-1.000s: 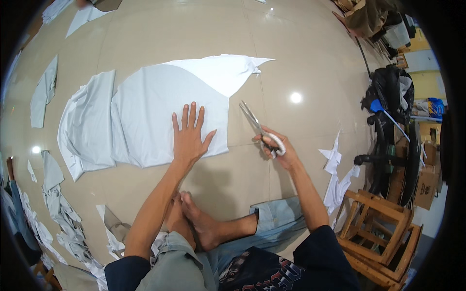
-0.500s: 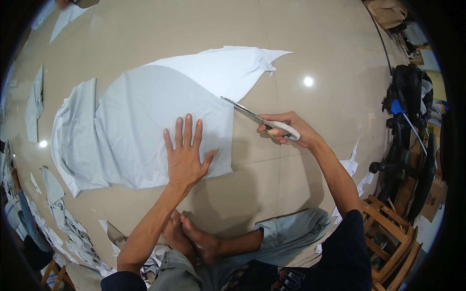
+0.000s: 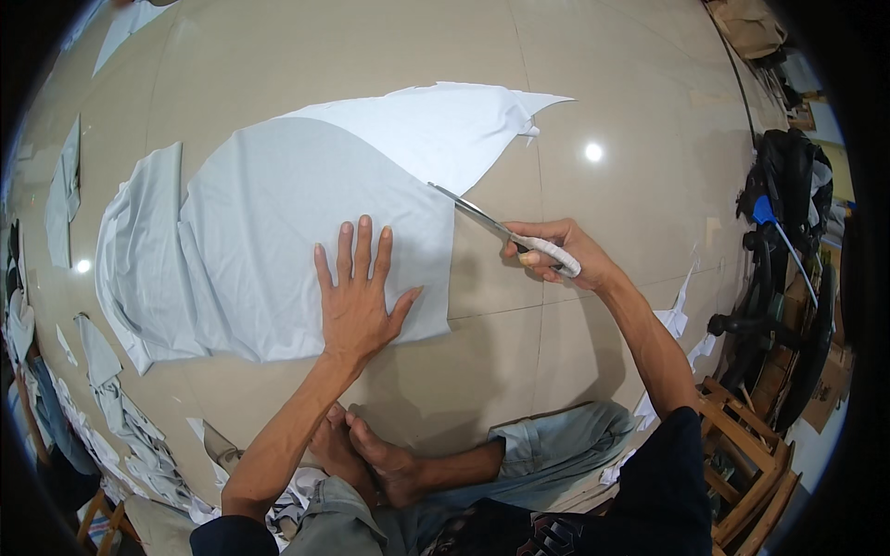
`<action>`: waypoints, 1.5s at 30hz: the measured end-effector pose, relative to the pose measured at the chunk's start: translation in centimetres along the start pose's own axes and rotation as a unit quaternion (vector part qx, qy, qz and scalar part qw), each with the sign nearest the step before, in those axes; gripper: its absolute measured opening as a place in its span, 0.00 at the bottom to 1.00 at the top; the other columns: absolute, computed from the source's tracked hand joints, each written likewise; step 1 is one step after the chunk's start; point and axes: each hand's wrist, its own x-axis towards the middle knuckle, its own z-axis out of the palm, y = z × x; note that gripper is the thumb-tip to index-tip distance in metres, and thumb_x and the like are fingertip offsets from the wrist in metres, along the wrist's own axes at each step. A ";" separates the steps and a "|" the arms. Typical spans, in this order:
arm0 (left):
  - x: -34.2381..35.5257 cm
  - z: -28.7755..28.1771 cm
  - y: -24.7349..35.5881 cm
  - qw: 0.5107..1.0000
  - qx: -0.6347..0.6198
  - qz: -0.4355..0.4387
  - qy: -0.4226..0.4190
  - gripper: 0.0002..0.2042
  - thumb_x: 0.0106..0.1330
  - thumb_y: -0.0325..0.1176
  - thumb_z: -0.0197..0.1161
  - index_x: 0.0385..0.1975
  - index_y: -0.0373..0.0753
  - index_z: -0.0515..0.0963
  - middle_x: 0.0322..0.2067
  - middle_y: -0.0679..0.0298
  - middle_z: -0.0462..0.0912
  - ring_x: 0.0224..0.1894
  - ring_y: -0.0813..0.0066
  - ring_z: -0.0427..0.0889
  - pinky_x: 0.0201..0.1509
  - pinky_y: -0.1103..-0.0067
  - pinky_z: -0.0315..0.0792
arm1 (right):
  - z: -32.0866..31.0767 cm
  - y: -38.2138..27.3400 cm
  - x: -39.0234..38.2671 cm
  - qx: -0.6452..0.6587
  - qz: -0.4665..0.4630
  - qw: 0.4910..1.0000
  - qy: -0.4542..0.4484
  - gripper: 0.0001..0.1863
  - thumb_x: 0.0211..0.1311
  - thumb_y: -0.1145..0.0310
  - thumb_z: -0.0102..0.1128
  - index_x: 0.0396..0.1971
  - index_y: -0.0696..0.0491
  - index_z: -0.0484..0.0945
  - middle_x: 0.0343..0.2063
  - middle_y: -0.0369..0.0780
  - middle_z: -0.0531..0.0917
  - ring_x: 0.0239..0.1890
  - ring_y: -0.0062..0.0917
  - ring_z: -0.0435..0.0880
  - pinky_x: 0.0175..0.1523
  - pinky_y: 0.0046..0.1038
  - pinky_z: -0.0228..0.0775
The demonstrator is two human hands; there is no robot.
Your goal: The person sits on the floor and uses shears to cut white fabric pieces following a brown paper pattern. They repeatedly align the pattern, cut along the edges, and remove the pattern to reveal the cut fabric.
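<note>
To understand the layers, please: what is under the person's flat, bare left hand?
Light-grey, wrinkled cloth shows around the bare left hand and between its spread fingers. The patch directly beneath is covered and cannot be seen.

The dark shirt [image 3: 663, 482] is navy, close to black, with short, loose sleeves — the left sleeve [image 3: 234, 536] and the right sleeve [image 3: 686, 440] look plain. A printed graphic [image 3: 553, 536] in pale and reddish tones, angular in shape, marks its front. The trousers [image 3: 338, 519] are faded blue-grey denim, creased, with a broad turned-up cuff [image 3: 515, 451] on the right leg. Both feet [image 3: 382, 459] are bare — so are the slender forearms [image 3: 295, 431], the left hand [image 3: 355, 310] and the right hand [image 3: 577, 255].
</note>
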 end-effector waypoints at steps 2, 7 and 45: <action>0.0 0.0 0.0 1.000 -0.002 -0.001 -0.003 0.42 0.70 0.58 0.57 0.78 0.43 0.52 0.79 0.53 0.46 0.81 0.51 0.41 0.79 0.45 0.33 | 0.4 0.1 -0.2 0.003 -0.002 1.000 0.004 0.29 0.60 0.73 0.74 0.63 0.55 0.78 0.36 0.37 0.86 0.19 0.13 0.70 0.20 0.17 0.58; 0.0 0.0 0.0 1.000 -0.006 0.002 0.002 0.42 0.71 0.58 0.57 0.78 0.43 0.52 0.79 0.53 0.46 0.81 0.51 0.40 0.79 0.45 0.33 | 0.9 0.1 -0.4 -0.005 0.000 1.000 0.020 0.28 0.60 0.74 0.73 0.62 0.55 0.79 0.36 0.36 0.86 0.19 0.12 0.70 0.19 0.17 0.59; -0.1 0.0 -0.3 0.998 -0.050 0.013 0.023 0.41 0.69 0.56 0.62 0.77 0.42 0.57 0.79 0.53 0.48 0.81 0.50 0.41 0.77 0.41 0.37 | 5.1 -0.7 2.6 -0.042 -0.019 0.995 0.084 0.29 0.59 0.77 0.73 0.62 0.54 0.79 0.39 0.38 0.87 0.20 0.12 0.73 0.20 0.16 0.64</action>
